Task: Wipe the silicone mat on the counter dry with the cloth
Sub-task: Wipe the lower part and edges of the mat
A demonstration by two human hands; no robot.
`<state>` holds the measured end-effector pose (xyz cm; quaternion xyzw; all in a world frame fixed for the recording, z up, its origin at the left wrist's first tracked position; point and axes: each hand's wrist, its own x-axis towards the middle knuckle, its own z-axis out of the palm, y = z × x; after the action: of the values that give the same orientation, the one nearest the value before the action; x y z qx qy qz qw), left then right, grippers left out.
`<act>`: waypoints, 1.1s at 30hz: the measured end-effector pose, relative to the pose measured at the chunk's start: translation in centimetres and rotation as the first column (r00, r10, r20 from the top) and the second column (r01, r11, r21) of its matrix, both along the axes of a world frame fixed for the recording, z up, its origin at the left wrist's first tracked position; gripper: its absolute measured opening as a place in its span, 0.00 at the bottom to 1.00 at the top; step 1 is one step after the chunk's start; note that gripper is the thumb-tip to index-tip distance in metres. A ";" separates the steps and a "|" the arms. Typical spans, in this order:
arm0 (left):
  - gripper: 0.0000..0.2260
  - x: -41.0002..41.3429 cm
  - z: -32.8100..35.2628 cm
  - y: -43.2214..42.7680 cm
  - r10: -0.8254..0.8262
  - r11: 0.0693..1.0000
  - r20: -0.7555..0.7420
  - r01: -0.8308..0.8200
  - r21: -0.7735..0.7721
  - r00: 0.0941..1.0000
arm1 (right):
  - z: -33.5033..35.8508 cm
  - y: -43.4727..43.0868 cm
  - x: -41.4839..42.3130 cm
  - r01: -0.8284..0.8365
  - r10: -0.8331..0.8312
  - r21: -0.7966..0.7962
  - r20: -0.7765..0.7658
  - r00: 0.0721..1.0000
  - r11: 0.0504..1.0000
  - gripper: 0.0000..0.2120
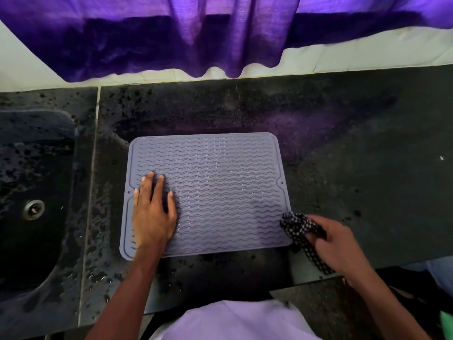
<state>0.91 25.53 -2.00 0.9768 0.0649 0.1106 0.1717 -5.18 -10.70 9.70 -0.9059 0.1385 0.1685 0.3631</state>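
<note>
On speckled stone, left hand lies spread across wavy-ribbed mat; right hand grip bunches checked cloth.

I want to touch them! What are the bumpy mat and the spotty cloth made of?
The mat looks like soft matte grey silicone, with moulded wavy ridges. The cloth looks like woven or knitted fabric, black with white flecks, bunched limply in the right hand.

Silicone mat: grey-lilac rectangle with rounded corners, raised rim and wavy ridges, lying flat on the dark speckled counter, long sides toward 12 and 6 o'clock; cloth: black-and-white patterned, bunched, touching the mat's corner at 4 o'clock.
</note>
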 end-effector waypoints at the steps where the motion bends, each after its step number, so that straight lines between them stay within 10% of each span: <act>1: 0.24 0.0 0.0 0.0 0.001 1.000 -0.004 -0.001 0.001 1.000 | -0.1 0.2 0.8 0.004 -0.001 -0.051 0.056 0.998 0.999 0.20; 9: 0.24 -0.1 0.1 0.0 -0.001 1.000 -0.009 0.001 -0.005 1.000 | -2.4 3.0 -0.8 -0.224 0.244 -0.271 0.042 0.969 0.936 0.27; 15: 0.24 0.0 0.1 0.0 -0.005 1.000 0.008 0.005 -0.008 1.000 | -0.8 1.9 -1.1 0.044 -0.017 0.156 -0.170 0.985 0.987 0.17; 18: 0.24 0.0 -0.2 0.1 -0.011 1.000 0.020 0.011 0.004 1.000 | 0.3 1.6 0.5 0.408 -0.293 0.533 -0.289 0.911 0.741 0.14; 23: 0.24 0.0 -0.4 0.1 -0.018 1.000 0.022 0.017 0.018 1.000 | 0.3 0.3 4.9 0.533 -0.493 0.697 -0.288 0.821 0.480 0.14; 33: 0.24 -1.5 -0.9 -2.7 0.071 0.997 0.045 -0.070 -0.011 0.997 | -5.2 -2.7 10.2 0.526 -0.563 0.443 -0.057 0.824 0.726 0.09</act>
<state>-0.61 22.86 -2.93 0.9704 0.0958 0.1383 0.1735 5.07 -13.45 4.52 -0.7249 0.3416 0.0441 0.5966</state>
